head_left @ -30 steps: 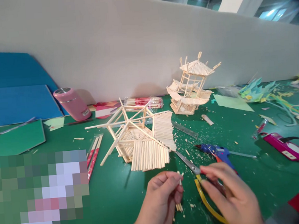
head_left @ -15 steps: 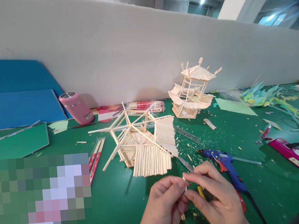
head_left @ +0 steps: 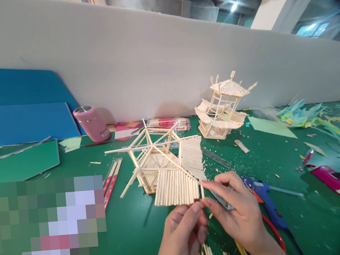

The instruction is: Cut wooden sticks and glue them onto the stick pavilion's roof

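Observation:
A short wooden stick (head_left: 202,191) is pinched between the thumb and forefinger of my right hand (head_left: 239,210). It stands beside the right edge of a slatted roof panel (head_left: 176,188) on the unfinished stick pavilion (head_left: 149,166). My left hand (head_left: 182,230) is closed just below, its fingertips close to the stick's lower end; what lies between them is hidden. Several cut stick pieces (head_left: 208,252) lie under my hands. A blade-like metal tool (head_left: 221,200) is partly covered by my right hand.
A blue glue gun (head_left: 264,198) lies to the right, near a magenta power strip (head_left: 336,183). A second stick pavilion (head_left: 223,111), a clear ruler (head_left: 216,157) and a pink flask (head_left: 93,123) are farther back. Packaged sticks (head_left: 112,181) lie at the left.
Both hands have moved up and left towards the pavilion. The stick has come from between my hands to the edge of the front roof panel. The camera view has shifted slightly.

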Tool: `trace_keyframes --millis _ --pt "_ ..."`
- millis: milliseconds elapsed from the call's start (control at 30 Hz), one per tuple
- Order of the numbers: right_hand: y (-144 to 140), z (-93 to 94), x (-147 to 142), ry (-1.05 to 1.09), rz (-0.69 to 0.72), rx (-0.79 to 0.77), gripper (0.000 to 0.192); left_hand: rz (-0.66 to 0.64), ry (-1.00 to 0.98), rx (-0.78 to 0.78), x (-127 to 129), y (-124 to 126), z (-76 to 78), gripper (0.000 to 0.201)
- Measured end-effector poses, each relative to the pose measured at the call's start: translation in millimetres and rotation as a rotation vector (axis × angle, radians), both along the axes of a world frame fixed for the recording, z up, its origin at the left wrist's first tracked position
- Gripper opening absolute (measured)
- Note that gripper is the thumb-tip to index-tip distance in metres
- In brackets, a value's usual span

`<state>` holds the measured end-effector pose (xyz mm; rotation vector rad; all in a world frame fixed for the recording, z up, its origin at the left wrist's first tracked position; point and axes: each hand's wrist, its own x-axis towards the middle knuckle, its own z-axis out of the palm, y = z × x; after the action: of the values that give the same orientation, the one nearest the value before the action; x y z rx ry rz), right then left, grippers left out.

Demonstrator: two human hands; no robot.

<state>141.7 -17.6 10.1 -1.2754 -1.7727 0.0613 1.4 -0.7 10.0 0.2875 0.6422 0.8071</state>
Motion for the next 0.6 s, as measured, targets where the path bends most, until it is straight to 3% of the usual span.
trace_keyframes --millis 600 --pt "3.6 -2.6 -1.3 -0.050 -0.022 0.022 0.034 0.065 0.046 0.025 -0.1 4.7 -3.8 0.020"
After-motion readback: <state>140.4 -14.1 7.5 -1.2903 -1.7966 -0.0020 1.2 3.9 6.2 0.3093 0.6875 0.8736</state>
